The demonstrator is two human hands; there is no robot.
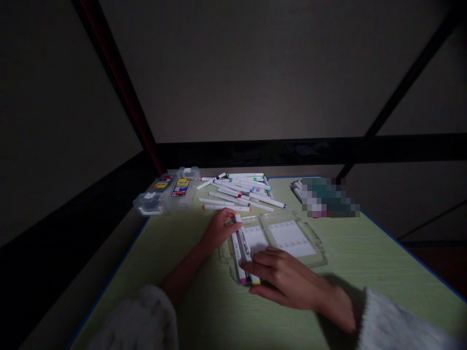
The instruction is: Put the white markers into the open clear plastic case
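Observation:
A clear plastic marker case (292, 238) lies open on the green table (365, 272). A few white markers (241, 248) lie in its left half. My left hand (219, 228) rests at the far end of these markers, fingers curled round their tips. My right hand (288, 282) lies at their near end, fingers together and pressed on the coloured caps. A loose pile of white markers (241, 192) with coloured caps lies behind the case.
Two closed clear cases (170, 194) with coloured labels sit at the table's far left corner. A blurred patch (328, 197) with more markers beside it lies far right. The table has a blue edge; dark walls and beams stand behind.

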